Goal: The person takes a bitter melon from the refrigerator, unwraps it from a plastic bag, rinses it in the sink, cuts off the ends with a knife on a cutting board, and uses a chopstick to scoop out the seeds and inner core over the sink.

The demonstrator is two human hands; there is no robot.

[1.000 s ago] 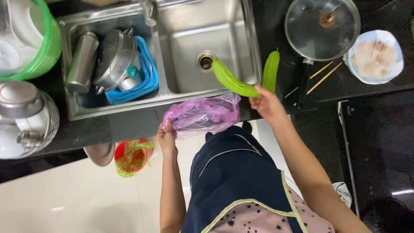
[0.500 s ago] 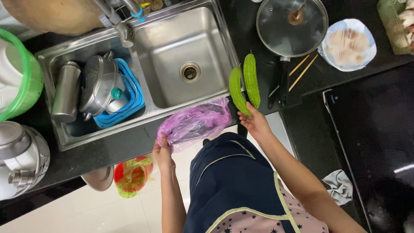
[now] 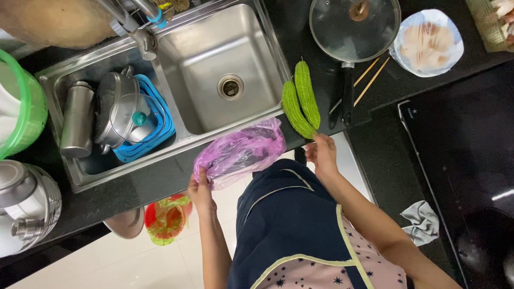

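Two long green bumpy gourds (image 3: 300,101) lie side by side on the black counter just right of the sink. My right hand (image 3: 321,154) grips them at their near ends, over the counter's front edge. My left hand (image 3: 201,191) holds a crumpled purple plastic bag (image 3: 241,152) by its corner. The bag rests on the counter's front edge, below the empty right sink basin (image 3: 214,59).
The left basin holds steel pots (image 3: 120,109), a blue basket and a steel bottle (image 3: 77,120). A lidded pan (image 3: 354,27), chopsticks and a covered white plate (image 3: 427,43) sit right of the gourds. Below right is a black cooktop (image 3: 466,160). A red bin (image 3: 166,217) and a grey rag (image 3: 423,220) are on the floor.
My right hand carried the gourds from over the sink to the right and set them down on the counter. The view shifted, and the left hand kept hold of the bag.
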